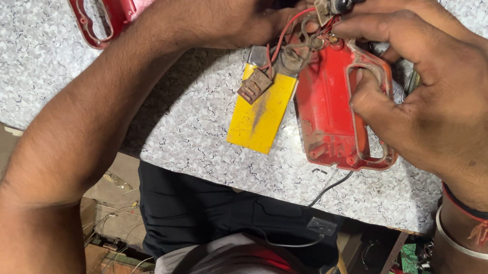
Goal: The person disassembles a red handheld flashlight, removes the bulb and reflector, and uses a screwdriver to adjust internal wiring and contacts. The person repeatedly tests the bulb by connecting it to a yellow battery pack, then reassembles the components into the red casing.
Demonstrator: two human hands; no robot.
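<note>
Both hands raised over speckled grey table, left hand and right hand pinching small switch with red wires, red casing half beneath, yellow battery beside it.

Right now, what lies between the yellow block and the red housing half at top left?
In the head view, the left forearm crosses that stretch of table.

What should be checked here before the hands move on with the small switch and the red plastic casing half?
1. Small toggle switch pinched by left hand and right hand: ok.
2. Red wires joined to switch: cannot tell.
3. Red plastic casing half steadied by right fingers: ok.
4. Yellow rectangular battery block flat on speckled grey tabletop: ok.
5. Brown rusty part hanging free: cannot tell.
</note>
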